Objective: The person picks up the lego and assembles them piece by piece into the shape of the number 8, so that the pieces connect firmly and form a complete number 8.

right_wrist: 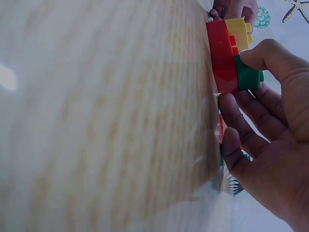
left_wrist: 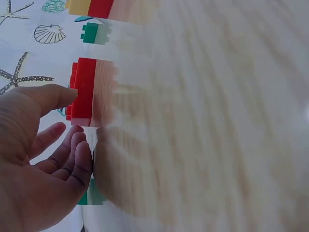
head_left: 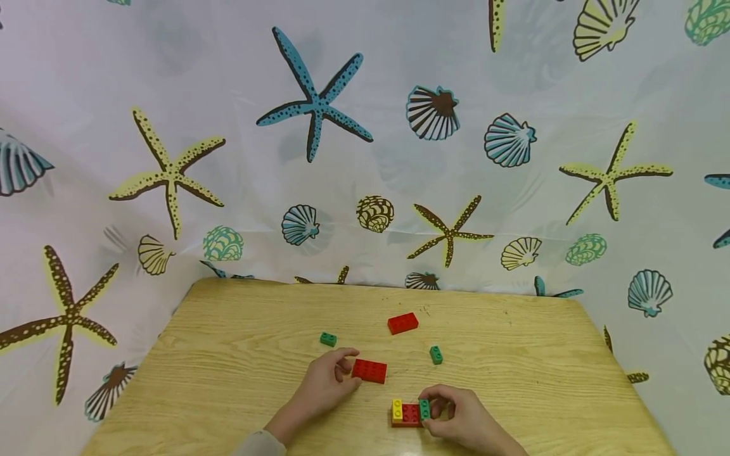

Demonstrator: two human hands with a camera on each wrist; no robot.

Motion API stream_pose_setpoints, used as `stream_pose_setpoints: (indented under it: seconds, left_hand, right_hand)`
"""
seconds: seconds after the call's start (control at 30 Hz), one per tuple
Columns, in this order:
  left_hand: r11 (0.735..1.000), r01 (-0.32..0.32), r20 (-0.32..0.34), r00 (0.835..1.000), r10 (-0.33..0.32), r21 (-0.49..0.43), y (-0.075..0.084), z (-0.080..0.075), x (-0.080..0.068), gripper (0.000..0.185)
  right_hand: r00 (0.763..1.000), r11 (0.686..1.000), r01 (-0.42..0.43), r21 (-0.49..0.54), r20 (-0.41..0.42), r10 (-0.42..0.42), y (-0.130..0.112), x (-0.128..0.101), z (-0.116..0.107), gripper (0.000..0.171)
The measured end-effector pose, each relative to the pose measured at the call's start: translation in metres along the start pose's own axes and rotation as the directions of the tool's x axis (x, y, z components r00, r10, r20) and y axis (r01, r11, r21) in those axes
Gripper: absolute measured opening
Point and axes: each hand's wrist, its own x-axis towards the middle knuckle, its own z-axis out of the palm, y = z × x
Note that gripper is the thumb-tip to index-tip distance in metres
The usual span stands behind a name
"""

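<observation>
My right hand (head_left: 464, 421) pinches the small green brick (head_left: 424, 409) onto the red base brick (head_left: 409, 413) near the table's (head_left: 228, 354) front edge. My left hand (head_left: 325, 383), fingers relaxed, touches the loose red brick (head_left: 369, 370); its wrist view shows the thumb against it.

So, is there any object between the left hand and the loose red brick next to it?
Nothing visible: the left hand already touches the red brick, thumb on its edge.

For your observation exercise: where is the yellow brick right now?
In the head view, the yellow brick sits on the left end of the red base brick near the table's front edge, opposite the green brick under the right hand.
</observation>
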Motion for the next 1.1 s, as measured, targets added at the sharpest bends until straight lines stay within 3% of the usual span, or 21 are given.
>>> stream_pose_setpoints:
  seconds: [0.53,0.87,1.1]
  left_hand:
    - [0.993,-0.038,0.048,0.998,0.033,0.115,-0.0026,0.0005,0.0054,0.048]
    - [0.993,-0.042,0.043,0.998,0.038,0.115,-0.0058,0.0012,0.0051,0.032]
    - [0.997,-0.051,0.055,0.997,0.048,0.05,-0.0061,0.0005,0.0061,0.032]
  right_hand:
    - [1.0,0.999,-0.029,0.034,0.013,0.028,-0.0008,0.0014,0.0005,0.032]
    - [0.999,0.999,-0.029,0.035,0.014,0.029,-0.001,0.0012,0.0001,0.033]
    - [0.999,0.999,-0.033,0.032,0.01,0.033,-0.0019,0.0014,-0.0001,0.033]
